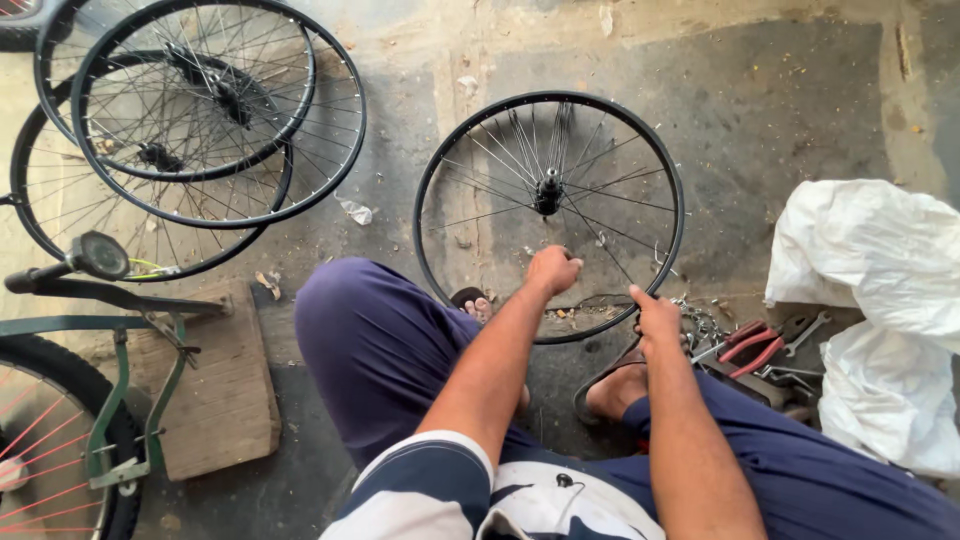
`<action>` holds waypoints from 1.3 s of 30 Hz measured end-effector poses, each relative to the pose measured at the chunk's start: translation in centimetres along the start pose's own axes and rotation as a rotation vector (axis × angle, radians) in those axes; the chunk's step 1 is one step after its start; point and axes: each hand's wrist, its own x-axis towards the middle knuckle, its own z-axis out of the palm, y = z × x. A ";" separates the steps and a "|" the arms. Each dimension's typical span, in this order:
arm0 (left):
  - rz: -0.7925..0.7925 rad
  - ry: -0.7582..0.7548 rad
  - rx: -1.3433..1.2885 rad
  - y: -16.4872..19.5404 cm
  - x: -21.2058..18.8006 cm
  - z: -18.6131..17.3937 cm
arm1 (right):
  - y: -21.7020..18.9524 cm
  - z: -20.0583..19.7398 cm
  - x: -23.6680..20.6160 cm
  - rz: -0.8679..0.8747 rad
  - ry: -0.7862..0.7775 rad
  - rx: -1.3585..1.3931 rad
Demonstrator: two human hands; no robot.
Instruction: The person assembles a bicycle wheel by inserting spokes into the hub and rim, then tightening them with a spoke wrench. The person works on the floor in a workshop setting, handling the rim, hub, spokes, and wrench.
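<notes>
Sitting on the concrete floor (780, 90) with a black spoked bicycle wheel (549, 215) propped upright just past the feet, near rim resting by the toes. The left hand (552, 270) is curled shut low among the spokes, seemingly pinching a spoke or nipple, too small to tell which. The right hand (655, 315) rests on the rim's near right edge, fingers closed, forefinger out; can't tell if it holds anything. My take: steady the rim with the right and turn in small steps. Red-handled pliers (745, 345) and a spanner (805, 333) lie right, by white sacks (870, 260); spare wheels (190, 120) far left.
</notes>
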 end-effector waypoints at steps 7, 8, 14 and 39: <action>-0.289 0.302 -1.429 -1.5 7.6 0.0 | 0.6 -0.3 1.5 0.006 -0.047 -0.028; -0.286 0.332 -1.497 -1.5 8.8 -0.7 | 0.7 -0.3 1.6 0.016 -0.054 -0.017; -0.309 0.325 -1.597 -1.9 12.1 -2.1 | 1.6 0.0 2.7 -0.009 -0.025 -0.061; -0.564 0.033 -0.721 -3.3 -0.9 1.0 | 0.2 1.4 0.3 -0.058 -0.086 -0.073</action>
